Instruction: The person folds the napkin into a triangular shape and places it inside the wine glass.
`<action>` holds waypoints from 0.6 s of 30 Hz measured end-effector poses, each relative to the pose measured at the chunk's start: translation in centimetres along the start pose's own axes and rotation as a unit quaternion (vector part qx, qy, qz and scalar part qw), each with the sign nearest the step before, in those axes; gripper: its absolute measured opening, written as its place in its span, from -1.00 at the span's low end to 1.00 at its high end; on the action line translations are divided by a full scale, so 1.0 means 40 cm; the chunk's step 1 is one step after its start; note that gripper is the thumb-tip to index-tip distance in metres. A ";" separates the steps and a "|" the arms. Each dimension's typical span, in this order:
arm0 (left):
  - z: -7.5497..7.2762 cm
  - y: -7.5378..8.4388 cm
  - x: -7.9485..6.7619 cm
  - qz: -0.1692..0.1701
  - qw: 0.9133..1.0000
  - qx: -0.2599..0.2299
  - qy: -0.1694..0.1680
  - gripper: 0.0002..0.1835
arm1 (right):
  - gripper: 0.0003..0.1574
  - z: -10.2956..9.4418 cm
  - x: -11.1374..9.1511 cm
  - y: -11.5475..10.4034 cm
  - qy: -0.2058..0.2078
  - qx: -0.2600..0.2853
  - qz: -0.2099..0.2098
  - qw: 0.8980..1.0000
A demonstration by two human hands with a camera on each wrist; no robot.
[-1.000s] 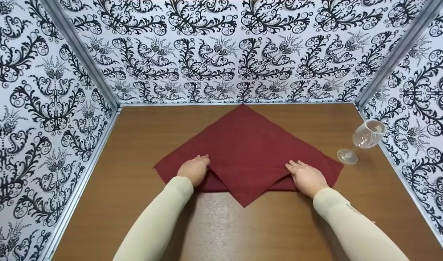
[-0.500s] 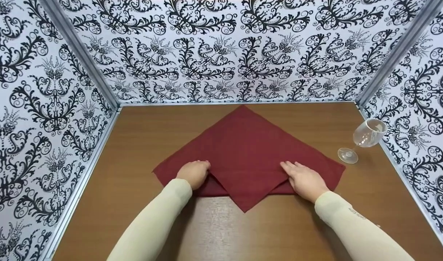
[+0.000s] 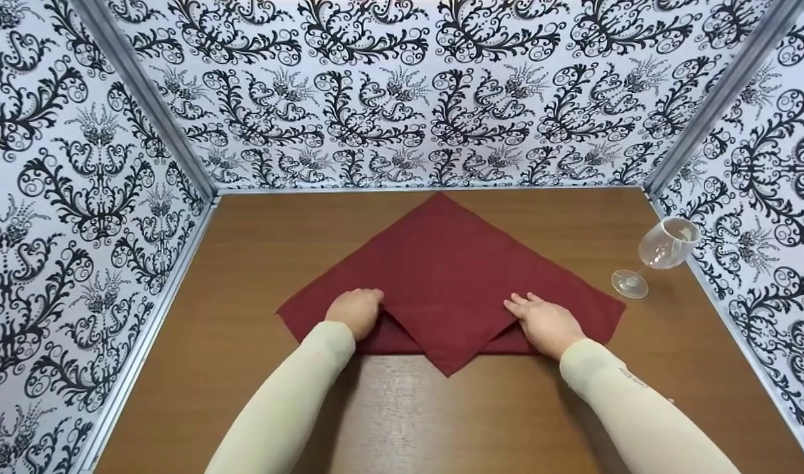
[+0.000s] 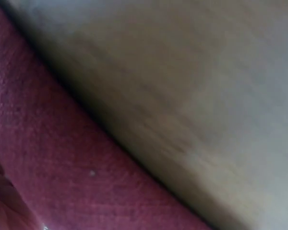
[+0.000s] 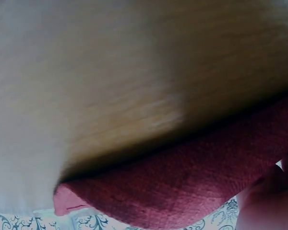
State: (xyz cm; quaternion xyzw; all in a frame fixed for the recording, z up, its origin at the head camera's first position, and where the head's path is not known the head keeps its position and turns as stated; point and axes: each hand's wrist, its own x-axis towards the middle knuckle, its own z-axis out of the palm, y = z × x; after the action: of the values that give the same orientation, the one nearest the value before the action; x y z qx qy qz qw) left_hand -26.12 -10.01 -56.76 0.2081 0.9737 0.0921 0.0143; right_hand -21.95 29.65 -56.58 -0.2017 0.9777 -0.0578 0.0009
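A dark red cloth napkin (image 3: 441, 263) lies on the table with its far corner pointing at the back wall. Its top layer comes forward to a pointed front corner (image 3: 448, 359), over a straight folded edge beneath. My left hand (image 3: 355, 313) pinches the top layer's edge left of that point, fingers bent. On the opposite side my right hand (image 3: 548, 324) holds the matching edge, fingertips on top and thumb hidden. Both wrist views show the napkin (image 4: 86, 167) along its front edge, with part of the right hand (image 5: 264, 206) in the right wrist view's corner.
To the right of the napkin a clear wine glass (image 3: 668, 243) stands near the right wall. The brown wooden table (image 3: 402, 421) is bounded at the back and sides by black-and-white patterned walls (image 3: 375, 99) with grey metal posts.
The right hand has shifted slightly left along the napkin. Its folded front edge came a little toward me over the second; the front corner moved forward, then back slightly and right.
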 end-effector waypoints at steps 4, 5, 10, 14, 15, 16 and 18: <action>0.005 -0.001 -0.013 0.005 1.000 0.003 0.000 -0.86 | -0.51 -0.005 -0.012 -0.004 -0.008 0.001 0.003 1.000; 0.003 0.000 -0.017 0.008 1.000 0.004 -0.002 -0.86 | -0.51 -0.008 -0.015 -0.005 -0.011 -0.001 0.003 1.000; -0.013 0.004 -0.022 0.010 1.000 0.006 -0.003 -0.82 | -0.49 -0.025 -0.012 -0.018 0.004 0.005 -0.003 1.000; -0.025 0.008 -0.006 -0.003 1.000 0.002 -0.001 -0.76 | -0.44 -0.030 0.008 -0.026 0.017 0.007 -0.019 1.000; -0.026 0.009 -0.002 -0.007 1.000 0.000 -0.004 -0.74 | -0.44 -0.028 0.013 -0.025 0.015 0.005 -0.021 1.000; -0.026 0.009 0.003 -0.011 1.000 -0.002 -0.009 -0.72 | -0.44 -0.027 0.017 -0.025 0.010 0.005 -0.019 1.000; -0.025 0.010 0.009 -0.020 1.000 -0.008 -0.022 -0.71 | -0.45 -0.023 0.023 -0.020 -0.003 0.001 -0.010 1.000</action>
State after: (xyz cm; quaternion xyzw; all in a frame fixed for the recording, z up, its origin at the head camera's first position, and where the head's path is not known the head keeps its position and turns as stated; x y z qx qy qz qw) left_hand -26.36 -9.68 -55.70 0.1909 0.9762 0.0948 0.0396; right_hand -22.50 28.67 -55.57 -0.2118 0.9756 -0.0583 0.0035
